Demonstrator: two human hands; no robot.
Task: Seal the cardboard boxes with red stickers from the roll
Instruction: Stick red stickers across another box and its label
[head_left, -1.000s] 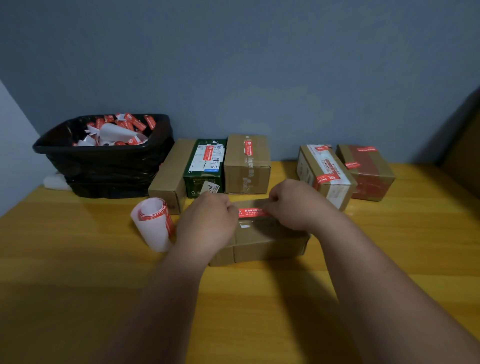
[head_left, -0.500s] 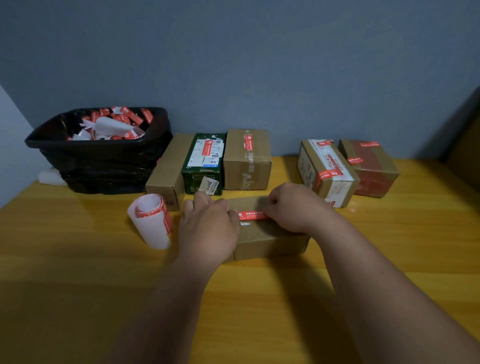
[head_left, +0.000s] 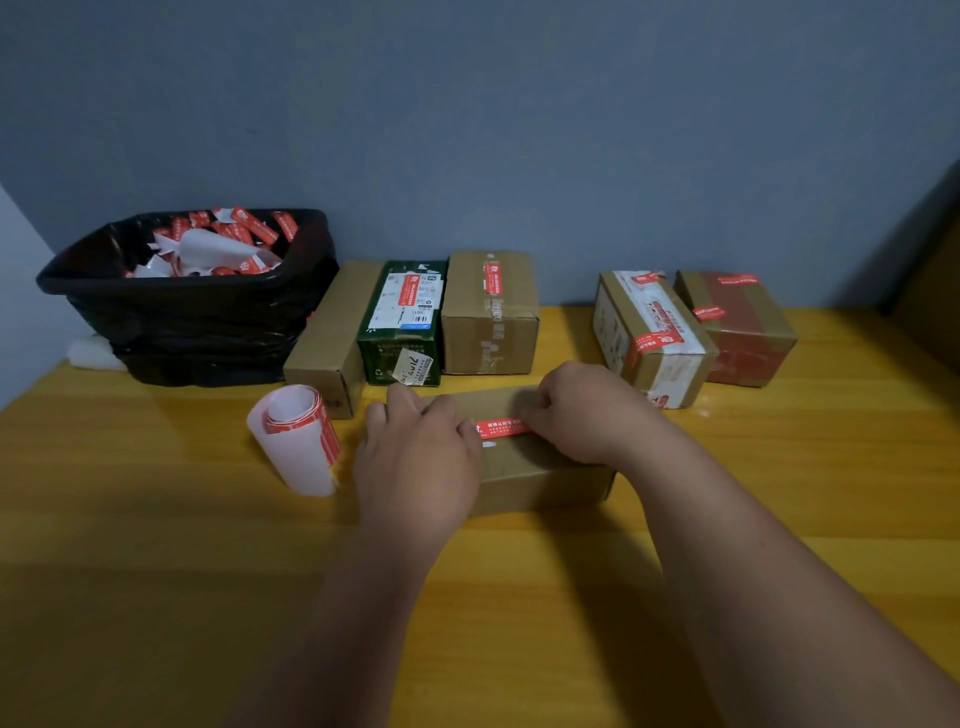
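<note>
Both hands (head_left: 415, 457) (head_left: 587, 410) press a red sticker (head_left: 503, 428) flat onto the nearest box (head_left: 540, 467); at eleven o'clock one plain box (head_left: 332, 322) looks unsealed.

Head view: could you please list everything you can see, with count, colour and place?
table: one, yellow wood, underneath everything
bin: one, black, back left, full of red and white scraps
sticker roll: one, white and red, left of the hands
near box: one, brown, centre, under both hands
sticker: one, red, on the near box's top
back boxes: three, brown, green, brown, behind the near box
right boxes: two, stickered, back right
hands: left rests on the near box; right presses the sticker
</note>
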